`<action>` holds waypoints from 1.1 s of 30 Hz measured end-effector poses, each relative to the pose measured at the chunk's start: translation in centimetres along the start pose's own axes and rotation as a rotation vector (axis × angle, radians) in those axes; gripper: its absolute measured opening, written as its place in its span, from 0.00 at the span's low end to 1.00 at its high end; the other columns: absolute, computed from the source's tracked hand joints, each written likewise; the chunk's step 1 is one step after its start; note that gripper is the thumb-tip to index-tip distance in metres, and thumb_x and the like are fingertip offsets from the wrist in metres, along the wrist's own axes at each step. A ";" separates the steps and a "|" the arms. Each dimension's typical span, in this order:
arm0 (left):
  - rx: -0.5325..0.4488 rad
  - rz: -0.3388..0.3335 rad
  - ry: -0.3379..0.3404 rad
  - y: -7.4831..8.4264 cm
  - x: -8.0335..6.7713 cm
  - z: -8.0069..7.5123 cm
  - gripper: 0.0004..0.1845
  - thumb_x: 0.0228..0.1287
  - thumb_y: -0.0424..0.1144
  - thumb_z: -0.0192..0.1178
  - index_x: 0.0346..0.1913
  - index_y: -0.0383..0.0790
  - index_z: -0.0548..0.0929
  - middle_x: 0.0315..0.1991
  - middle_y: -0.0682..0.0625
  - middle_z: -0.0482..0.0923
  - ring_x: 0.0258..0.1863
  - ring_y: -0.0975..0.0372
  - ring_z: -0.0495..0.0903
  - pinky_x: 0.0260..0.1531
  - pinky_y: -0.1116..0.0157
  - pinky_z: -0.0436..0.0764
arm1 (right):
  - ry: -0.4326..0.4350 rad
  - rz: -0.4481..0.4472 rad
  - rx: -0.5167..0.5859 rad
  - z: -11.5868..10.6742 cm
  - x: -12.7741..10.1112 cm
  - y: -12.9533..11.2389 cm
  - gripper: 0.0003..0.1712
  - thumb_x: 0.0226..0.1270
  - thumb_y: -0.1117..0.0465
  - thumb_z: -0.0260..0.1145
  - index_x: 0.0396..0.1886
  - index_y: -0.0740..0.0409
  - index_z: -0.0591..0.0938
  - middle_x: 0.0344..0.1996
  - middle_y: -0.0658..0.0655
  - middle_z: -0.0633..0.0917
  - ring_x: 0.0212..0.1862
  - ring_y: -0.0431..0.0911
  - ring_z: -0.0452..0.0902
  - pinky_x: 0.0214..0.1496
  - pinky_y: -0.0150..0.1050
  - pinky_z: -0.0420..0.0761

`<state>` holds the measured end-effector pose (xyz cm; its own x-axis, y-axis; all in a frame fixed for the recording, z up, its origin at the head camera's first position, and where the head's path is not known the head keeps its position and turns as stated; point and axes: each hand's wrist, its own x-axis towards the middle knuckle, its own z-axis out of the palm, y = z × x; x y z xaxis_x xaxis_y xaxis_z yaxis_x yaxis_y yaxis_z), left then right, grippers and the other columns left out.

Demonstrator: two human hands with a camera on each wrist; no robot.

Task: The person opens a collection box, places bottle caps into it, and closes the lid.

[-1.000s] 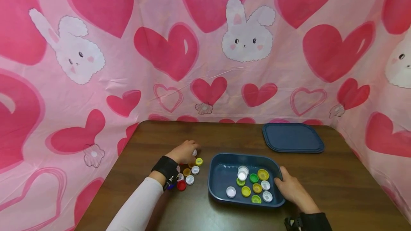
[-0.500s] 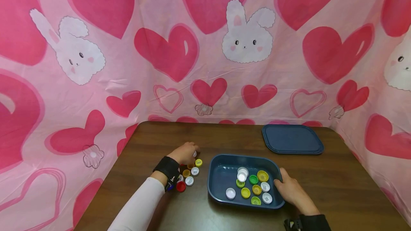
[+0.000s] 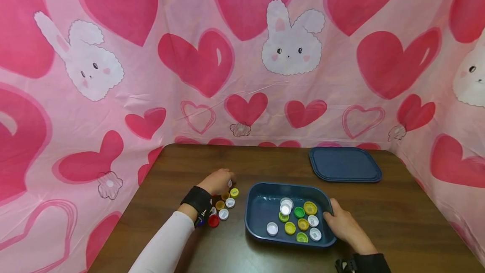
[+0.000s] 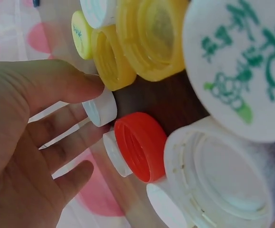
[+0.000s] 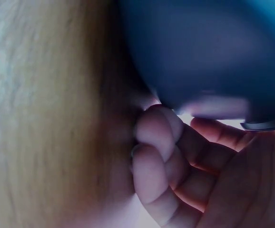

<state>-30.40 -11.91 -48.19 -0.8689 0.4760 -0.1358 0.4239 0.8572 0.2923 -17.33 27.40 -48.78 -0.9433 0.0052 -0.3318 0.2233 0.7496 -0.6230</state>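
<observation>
While the left hand (image 3: 219, 180) sits over the loose bottle caps (image 3: 223, 207) near the table's (image 3: 398, 218) left edge, thumb and fingertips pinch a small white cap (image 4: 101, 107); remaining fingers loosely curled. Caps are light, rigid moulded plastic with ribbed skirts and smooth tops, so they should skate easily on the wood; best taken by the skirt edge, thumb against fingertip. The orange cap (image 4: 140, 146) and yellow ones (image 4: 149, 35) lie open side up, touching each other. Next right, the dark blue tray (image 3: 261, 216), stiff smooth plastic with rounded corners, sits near the front edge and holds white, green and yellow caps (image 3: 299, 219). Right hand (image 3: 342, 224) grips the tray's right wall, fingers curled under the rim; likely light, stiff enough to hold one-handed. Matching flat lid (image 3: 345, 163) lies at the back right corner, well apart.
</observation>
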 end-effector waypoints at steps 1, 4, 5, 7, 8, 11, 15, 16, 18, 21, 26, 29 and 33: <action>-0.001 0.004 0.000 0.1 0.0 -0.1 0.12 0.61 0.30 0.68 0.46 0.46 0.88 0.44 0.48 0.83 0.50 0.53 0.80 0.57 0.52 0.80 | -0.001 0.000 0.002 0.0 0.0 0.0 0.22 0.75 0.57 0.52 0.63 0.63 0.64 0.47 0.72 0.81 0.40 0.53 0.80 0.36 0.43 0.77; -0.008 0.016 0.001 0.3 -0.1 -0.4 0.11 0.63 0.30 0.67 0.46 0.44 0.89 0.44 0.48 0.82 0.50 0.53 0.80 0.56 0.53 0.81 | -0.001 -0.004 0.004 0.0 -0.1 0.0 0.22 0.75 0.57 0.52 0.63 0.63 0.64 0.47 0.71 0.81 0.40 0.53 0.80 0.36 0.43 0.77; -0.011 0.021 0.002 0.3 -0.1 -0.4 0.10 0.63 0.30 0.66 0.46 0.44 0.89 0.44 0.48 0.82 0.50 0.53 0.79 0.56 0.53 0.81 | 0.001 -0.006 0.003 0.0 -0.1 0.0 0.22 0.75 0.57 0.52 0.62 0.63 0.64 0.47 0.72 0.81 0.40 0.53 0.80 0.36 0.43 0.77; -0.013 0.032 0.007 0.4 -0.1 -0.6 0.11 0.63 0.30 0.66 0.46 0.44 0.89 0.44 0.49 0.82 0.50 0.54 0.79 0.55 0.55 0.82 | 0.004 -0.007 0.002 0.0 -0.1 0.0 0.22 0.75 0.57 0.52 0.62 0.63 0.64 0.47 0.72 0.81 0.40 0.53 0.80 0.36 0.43 0.77; -0.014 0.035 0.008 0.5 -0.1 -0.7 0.11 0.63 0.29 0.67 0.46 0.44 0.89 0.43 0.49 0.82 0.49 0.55 0.79 0.53 0.56 0.82 | 0.005 -0.009 0.002 0.0 -0.1 0.1 0.22 0.75 0.57 0.52 0.62 0.63 0.64 0.46 0.72 0.81 0.40 0.53 0.80 0.36 0.43 0.77; -0.008 0.047 0.018 0.8 -0.1 -0.9 0.12 0.62 0.30 0.68 0.47 0.44 0.88 0.42 0.50 0.82 0.48 0.55 0.79 0.51 0.58 0.84 | 0.005 -0.010 0.004 0.0 -0.1 0.2 0.21 0.75 0.57 0.52 0.61 0.63 0.64 0.45 0.71 0.81 0.39 0.53 0.80 0.35 0.43 0.76; 0.033 0.081 0.043 2.0 -0.2 -1.6 0.13 0.61 0.31 0.70 0.49 0.40 0.87 0.41 0.48 0.81 0.46 0.55 0.80 0.49 0.58 0.85 | -0.004 -0.008 0.009 0.0 0.0 0.2 0.21 0.76 0.56 0.52 0.62 0.62 0.64 0.45 0.71 0.81 0.39 0.53 0.80 0.35 0.42 0.76; 0.049 0.093 0.050 2.5 -0.3 -1.8 0.14 0.60 0.32 0.70 0.50 0.39 0.87 0.42 0.48 0.81 0.46 0.55 0.81 0.49 0.59 0.85 | -0.007 -0.007 0.008 0.0 0.0 0.2 0.22 0.76 0.56 0.51 0.62 0.63 0.64 0.46 0.71 0.81 0.39 0.53 0.80 0.35 0.42 0.76; 0.078 0.118 0.062 3.5 -0.4 -2.2 0.16 0.60 0.33 0.71 0.51 0.38 0.86 0.43 0.47 0.81 0.46 0.55 0.81 0.49 0.59 0.85 | -0.017 -0.001 0.007 -0.1 0.1 0.2 0.22 0.76 0.56 0.51 0.63 0.63 0.63 0.46 0.71 0.80 0.39 0.53 0.80 0.35 0.43 0.76; 0.123 0.163 0.084 5.2 -0.8 -2.9 0.17 0.61 0.35 0.71 0.53 0.39 0.86 0.44 0.47 0.81 0.46 0.56 0.80 0.48 0.60 0.85 | -0.034 0.014 0.004 -0.2 0.2 0.2 0.24 0.77 0.56 0.51 0.65 0.64 0.62 0.48 0.71 0.79 0.39 0.53 0.79 0.35 0.43 0.76; 0.207 0.268 0.155 7.9 -1.3 -3.6 0.14 0.62 0.36 0.70 0.50 0.41 0.87 0.43 0.49 0.82 0.45 0.58 0.78 0.45 0.64 0.85 | -0.044 0.022 0.003 -0.2 0.3 0.2 0.24 0.77 0.56 0.51 0.65 0.64 0.62 0.49 0.71 0.79 0.40 0.53 0.79 0.36 0.44 0.77; 0.242 0.310 0.175 9.3 -1.6 -3.5 0.12 0.62 0.35 0.69 0.49 0.42 0.87 0.43 0.50 0.82 0.45 0.60 0.78 0.44 0.67 0.84 | -0.037 0.012 0.000 -0.2 0.3 0.3 0.24 0.77 0.56 0.51 0.64 0.64 0.62 0.48 0.72 0.79 0.40 0.53 0.79 0.35 0.44 0.77; 0.253 0.329 0.130 10.9 -2.0 -3.2 0.14 0.63 0.37 0.69 0.51 0.44 0.87 0.45 0.51 0.82 0.46 0.61 0.78 0.44 0.69 0.84 | -0.027 0.005 0.004 0.0 0.4 0.5 0.23 0.77 0.56 0.51 0.63 0.64 0.63 0.47 0.72 0.80 0.39 0.52 0.80 0.34 0.42 0.76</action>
<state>-24.87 -4.17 -41.69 -0.6950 0.7172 0.0506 0.7190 0.6927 0.0570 -17.57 27.79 -49.22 -0.9353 -0.0090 -0.3536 0.2289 0.7468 -0.6244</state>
